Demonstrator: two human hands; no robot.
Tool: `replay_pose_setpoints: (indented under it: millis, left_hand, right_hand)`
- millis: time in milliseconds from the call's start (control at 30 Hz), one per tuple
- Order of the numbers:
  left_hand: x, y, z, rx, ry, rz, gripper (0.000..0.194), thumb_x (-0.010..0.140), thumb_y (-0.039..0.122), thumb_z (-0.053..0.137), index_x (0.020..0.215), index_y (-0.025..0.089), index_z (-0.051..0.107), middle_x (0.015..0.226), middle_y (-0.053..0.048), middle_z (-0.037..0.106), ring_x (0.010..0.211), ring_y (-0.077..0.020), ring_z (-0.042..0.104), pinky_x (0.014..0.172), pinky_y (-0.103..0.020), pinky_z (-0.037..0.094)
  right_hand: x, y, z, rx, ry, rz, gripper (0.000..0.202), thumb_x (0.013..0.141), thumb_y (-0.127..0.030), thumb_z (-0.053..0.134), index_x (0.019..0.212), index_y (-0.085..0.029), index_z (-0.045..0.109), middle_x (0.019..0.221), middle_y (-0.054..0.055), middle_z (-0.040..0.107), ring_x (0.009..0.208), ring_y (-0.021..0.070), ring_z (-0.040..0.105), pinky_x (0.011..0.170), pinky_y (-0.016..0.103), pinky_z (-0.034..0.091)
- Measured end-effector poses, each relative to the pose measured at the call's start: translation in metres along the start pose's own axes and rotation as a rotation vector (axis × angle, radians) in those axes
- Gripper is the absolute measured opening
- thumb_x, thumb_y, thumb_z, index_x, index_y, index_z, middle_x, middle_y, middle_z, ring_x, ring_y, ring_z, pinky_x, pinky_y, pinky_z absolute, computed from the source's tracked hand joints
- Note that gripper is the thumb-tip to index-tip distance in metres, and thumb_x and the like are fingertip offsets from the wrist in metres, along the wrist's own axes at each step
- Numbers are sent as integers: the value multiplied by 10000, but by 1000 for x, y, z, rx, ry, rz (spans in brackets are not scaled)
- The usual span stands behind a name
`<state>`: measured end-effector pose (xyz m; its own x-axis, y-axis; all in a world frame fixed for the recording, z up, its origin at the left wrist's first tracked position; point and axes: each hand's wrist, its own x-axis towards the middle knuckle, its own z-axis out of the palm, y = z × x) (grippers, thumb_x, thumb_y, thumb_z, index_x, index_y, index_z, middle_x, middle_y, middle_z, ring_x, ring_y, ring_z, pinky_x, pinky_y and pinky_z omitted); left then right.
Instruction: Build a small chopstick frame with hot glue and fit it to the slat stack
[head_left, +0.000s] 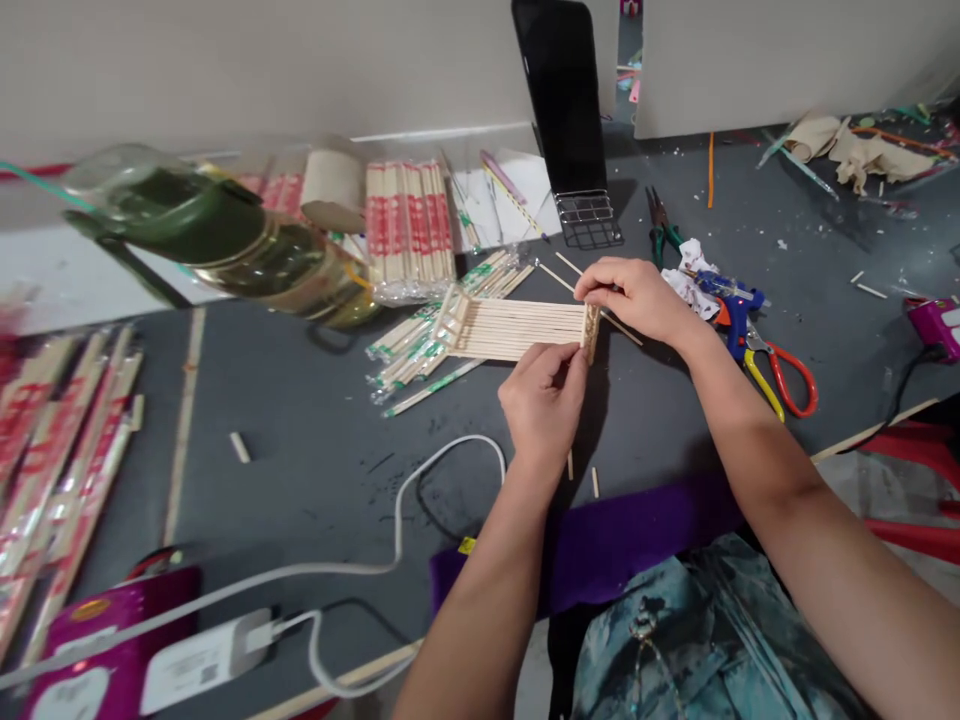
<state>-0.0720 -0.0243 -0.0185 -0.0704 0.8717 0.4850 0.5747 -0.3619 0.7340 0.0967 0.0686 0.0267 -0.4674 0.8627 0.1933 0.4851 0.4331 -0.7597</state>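
Note:
A small frame of pale wooden sticks (pixel 521 325), laid side by side like a slatted panel with raised ends, is held just above the dark table. My left hand (pixel 546 395) pinches the near corner of its right end between thumb and fingers. At the far corner of that same end, my right hand (pixel 626 295) has its fingers closed on the edge. Loose thin sticks lie beyond and under the right hand. Wrapped chopsticks with green print (pixel 420 345) lie beneath and behind the frame's left end.
Right of my hands lie a blue glue gun (pixel 739 310), scissors (pixel 799 380), pliers (pixel 660 230) and crumpled paper (pixel 694 265). A phone (pixel 566 100) stands on a wire holder. Left are a large bottle (pixel 277 260), red-printed chopstick packs (pixel 409 220), a white cable (pixel 397 520) and a power bank (pixel 202 665).

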Motion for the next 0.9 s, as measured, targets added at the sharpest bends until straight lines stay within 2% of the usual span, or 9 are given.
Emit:
replay_pose_setpoints:
  millis: [300, 633, 800, 900]
  left_hand:
    - [0, -1, 0, -2, -11, -32, 132, 896, 225, 647, 858, 184, 766, 741, -8, 712, 617, -107, 599, 595, -223, 465]
    - [-3, -2, 1, -43, -29, -90, 150, 896, 274, 653, 870, 183, 768, 784, -21, 737, 651, -117, 622, 602, -234, 470]
    - [-6, 2, 2, 8, -32, -24, 116, 905, 243, 664, 879, 182, 759, 763, -11, 698, 665, -122, 617, 648, -240, 482]
    - [-7, 5, 2, 56, -83, 18, 140, 948, 232, 622, 918, 181, 749, 792, -25, 686, 698, -131, 617, 678, -247, 486]
  right_hand:
    - [-2, 6, 3, 96, -23, 38, 245, 877, -90, 514, 973, -181, 721, 1015, 29, 753, 978, 159, 659, 920, 299, 438]
    - [-2, 17, 3, 145, -113, 93, 260, 775, -25, 577, 923, -165, 738, 894, 20, 741, 904, 163, 658, 878, 301, 458]
    - [-4, 22, 3, 103, -80, 93, 284, 781, -43, 547, 904, -166, 773, 908, 36, 746, 875, 158, 653, 862, 314, 466]
    - [-7, 25, 2, 103, -44, 73, 293, 756, -57, 557, 889, -182, 786, 924, 38, 764, 871, 169, 670, 845, 318, 481]
